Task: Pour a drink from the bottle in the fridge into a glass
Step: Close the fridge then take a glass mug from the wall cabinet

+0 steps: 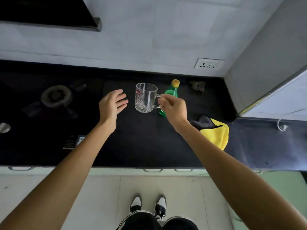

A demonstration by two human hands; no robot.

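1. The right hand (172,107) pinches the handle of the glass (145,98), fingers curled round it. The glass is upright and looks empty. I cannot tell whether its base rests on the counter (141,143) or hangs just above it.
2. The left hand (112,105) is released, with straight fingers pointing toward the glass from its left. It is near the glass but holds and touches nothing.
3. The bottle (171,92) is green and stands on the counter just right of the glass and beyond the right hand, which hides its middle. Its long axis is upright, and its yellow cap (175,83) is on at the far end from the person.
4. The coming move turns on one relation. The bottle is just behind the right hand, so that hand is much the nearer, but it is busy with the glass. The free left hand is on the other side and would have to cross over or round the glass to reach it.
5. By my judgement the bottle is out of the fridge and the glass is fetched, while uncapping and pouring are not yet done. Probably the glass goes down first, then the right hand takes the bottle.
6. Also on the counter are a yellow cloth (216,135) to the right and a burner (55,97) well to the left.
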